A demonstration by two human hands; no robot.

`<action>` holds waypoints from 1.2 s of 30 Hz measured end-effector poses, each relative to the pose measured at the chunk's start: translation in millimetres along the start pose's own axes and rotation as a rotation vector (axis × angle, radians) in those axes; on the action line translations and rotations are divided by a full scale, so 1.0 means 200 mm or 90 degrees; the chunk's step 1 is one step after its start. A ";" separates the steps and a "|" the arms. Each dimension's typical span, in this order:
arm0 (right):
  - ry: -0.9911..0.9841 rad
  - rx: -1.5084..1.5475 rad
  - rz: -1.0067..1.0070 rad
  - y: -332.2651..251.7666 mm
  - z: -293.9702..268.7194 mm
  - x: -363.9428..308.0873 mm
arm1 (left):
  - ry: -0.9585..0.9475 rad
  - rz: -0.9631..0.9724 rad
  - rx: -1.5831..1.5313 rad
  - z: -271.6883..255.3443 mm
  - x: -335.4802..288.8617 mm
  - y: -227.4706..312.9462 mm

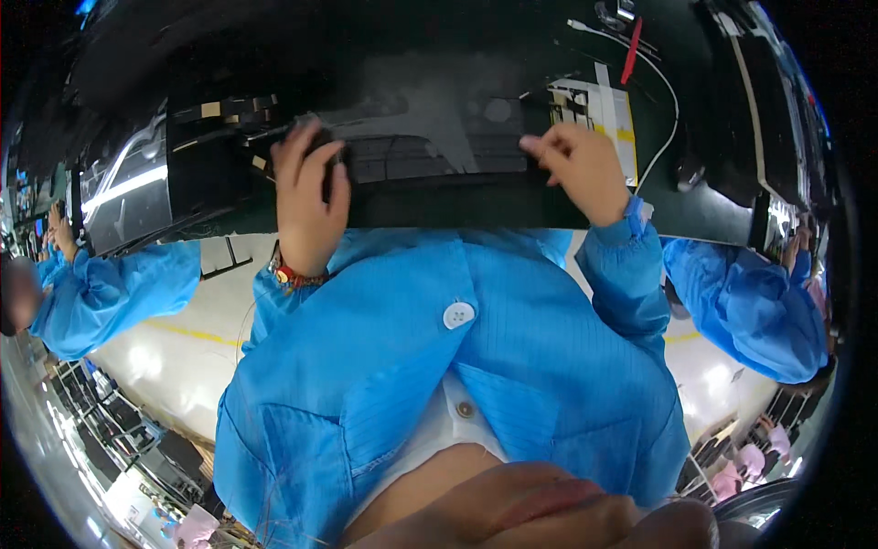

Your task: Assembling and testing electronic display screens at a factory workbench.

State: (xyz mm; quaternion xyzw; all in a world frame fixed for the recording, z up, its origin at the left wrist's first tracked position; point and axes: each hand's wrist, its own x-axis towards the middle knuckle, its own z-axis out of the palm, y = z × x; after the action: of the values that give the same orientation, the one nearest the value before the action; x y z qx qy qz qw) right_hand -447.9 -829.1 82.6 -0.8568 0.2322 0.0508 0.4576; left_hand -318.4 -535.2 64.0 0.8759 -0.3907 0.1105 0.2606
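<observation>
A dark glossy flat panel [434,137] lies on the dark green work mat in front of me, with light reflections on its surface. My left hand [311,188] is at the panel's left edge, fingers bent and spread apart; I see nothing held in it. At the right edge is my right hand [585,169], its fingers curled in and thumb and index finger close together at the panel's side. Whatever lies between those fingertips, if anything, is too small to tell. Black strips with gold-coloured patches [224,110] lie just left of my left hand.
Beyond my right hand lies a yellow-edged sheet [625,137] with small strips on it. A white cable [675,101] curves around it, near a slim red tool [631,50]. A shiny clear sheet [128,183] is at far left. Co-workers in blue sleeves [137,297] sit on both sides.
</observation>
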 end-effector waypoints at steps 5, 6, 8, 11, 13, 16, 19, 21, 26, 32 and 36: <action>0.366 -0.404 -0.521 0.05 -0.10 0.22 | -0.200 0.305 -0.159 0.12 0.22 0.26; 0.368 -0.403 -0.516 0.09 -0.11 0.27 | -0.204 0.308 -0.161 0.16 0.24 0.30; 0.263 -0.465 -0.562 0.17 -0.12 0.32 | -0.249 0.449 -0.108 0.25 0.30 0.38; 0.175 -0.443 -0.543 0.05 -0.19 0.33 | -0.265 0.460 -0.100 0.32 0.35 0.38; 0.149 -0.431 -0.512 0.05 -0.21 0.29 | -0.258 0.478 -0.074 0.37 0.37 0.38; 0.076 -0.284 -0.352 0.05 -0.21 0.25 | -0.291 0.471 -0.060 0.39 0.40 0.36; 0.013 -0.211 -0.326 0.11 -0.22 0.25 | -0.274 0.457 -0.017 0.34 0.40 0.31; -0.147 -0.054 -0.099 0.09 -0.22 0.26 | -0.285 0.452 -0.085 0.26 0.42 0.27; -0.125 -0.004 -0.066 0.14 -0.24 0.25 | -0.186 0.231 -0.010 -0.13 0.47 -0.07; -0.156 0.035 -0.104 0.20 -0.30 0.26 | -0.177 0.217 -0.027 -0.06 0.47 0.10; -0.210 0.096 -0.045 0.17 -0.32 0.21 | -0.152 0.368 -0.149 0.30 0.55 0.39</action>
State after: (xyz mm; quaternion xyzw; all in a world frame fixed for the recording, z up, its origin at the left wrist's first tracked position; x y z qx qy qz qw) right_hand -433.7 -911.6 81.3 -0.8078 0.1268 0.1573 0.5537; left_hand -303.4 -681.0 86.4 0.6998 -0.6608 0.0311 0.2696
